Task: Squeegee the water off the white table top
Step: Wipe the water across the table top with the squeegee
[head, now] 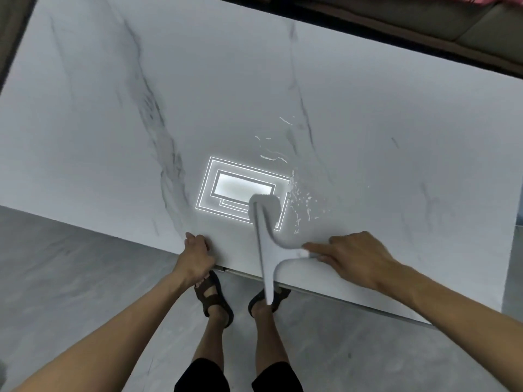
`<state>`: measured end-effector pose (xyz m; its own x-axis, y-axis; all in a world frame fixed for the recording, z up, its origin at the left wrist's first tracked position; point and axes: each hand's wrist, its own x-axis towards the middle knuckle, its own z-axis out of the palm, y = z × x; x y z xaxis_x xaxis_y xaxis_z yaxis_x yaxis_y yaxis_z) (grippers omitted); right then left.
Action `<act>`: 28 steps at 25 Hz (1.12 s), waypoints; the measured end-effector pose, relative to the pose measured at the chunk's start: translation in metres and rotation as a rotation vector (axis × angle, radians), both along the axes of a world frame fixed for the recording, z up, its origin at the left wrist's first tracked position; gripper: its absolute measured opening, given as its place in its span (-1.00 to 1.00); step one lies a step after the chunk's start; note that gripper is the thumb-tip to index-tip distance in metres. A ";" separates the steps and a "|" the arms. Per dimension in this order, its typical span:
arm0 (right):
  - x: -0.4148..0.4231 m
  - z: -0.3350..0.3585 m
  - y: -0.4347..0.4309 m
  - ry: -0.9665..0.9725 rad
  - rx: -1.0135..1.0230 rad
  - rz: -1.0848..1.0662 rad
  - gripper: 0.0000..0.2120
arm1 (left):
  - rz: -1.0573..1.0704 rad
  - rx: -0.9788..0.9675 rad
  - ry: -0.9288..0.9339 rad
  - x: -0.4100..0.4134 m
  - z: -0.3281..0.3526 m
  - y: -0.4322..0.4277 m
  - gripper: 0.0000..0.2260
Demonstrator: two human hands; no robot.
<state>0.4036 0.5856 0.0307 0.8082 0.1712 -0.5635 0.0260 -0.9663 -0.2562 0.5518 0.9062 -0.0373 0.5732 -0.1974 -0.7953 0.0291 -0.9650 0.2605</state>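
The white marble-veined table top (pixel 254 80) fills most of the view. A white squeegee (pixel 267 244) lies across its near edge, blade running away from me and overhanging the edge above my feet. My right hand (pixel 351 258) grips the squeegee's handle from the right. Water droplets and streaks (pixel 300 202) glisten just beyond and right of the blade's far end. My left hand (pixel 195 250) clasps the table's near edge, left of the squeegee.
A ceiling light's reflection (pixel 240 188) shines on the table by the blade's far end. Grey floor (pixel 70 264) lies below the near edge, with my sandalled feet (pixel 215 298). A dark gap and a sofa (pixel 452 24) border the far side.
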 end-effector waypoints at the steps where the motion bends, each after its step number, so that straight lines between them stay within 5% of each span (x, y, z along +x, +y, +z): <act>1: 0.005 -0.008 0.012 0.010 0.022 0.071 -0.61 | -0.014 0.024 0.024 0.001 -0.001 -0.002 -0.83; 9: -0.005 -0.008 -0.061 -0.026 -0.053 0.051 -0.63 | -0.049 0.198 0.134 0.006 0.000 -0.021 -0.72; 13: -0.017 0.019 -0.103 -0.047 -0.180 -0.013 -0.62 | 0.008 0.144 0.056 0.014 0.015 -0.032 -0.87; 17: 0.001 0.048 -0.107 -0.120 -0.121 -0.319 -0.58 | 0.041 0.009 -0.073 0.029 0.034 -0.061 -0.92; 22: 0.093 0.045 -0.089 -0.105 0.266 -0.883 -0.79 | 0.106 -0.169 -0.140 0.074 0.042 -0.100 -0.88; 28: 0.274 0.016 -0.111 -0.223 0.242 -0.990 -0.77 | 0.093 -0.240 -0.259 0.138 0.007 -0.138 -0.85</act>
<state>0.6777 0.4744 0.0471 0.7300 -0.5364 -0.4235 -0.6796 -0.5043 -0.5327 0.6894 0.7682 -0.0303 0.7735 -0.2987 -0.5589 0.0173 -0.8717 0.4898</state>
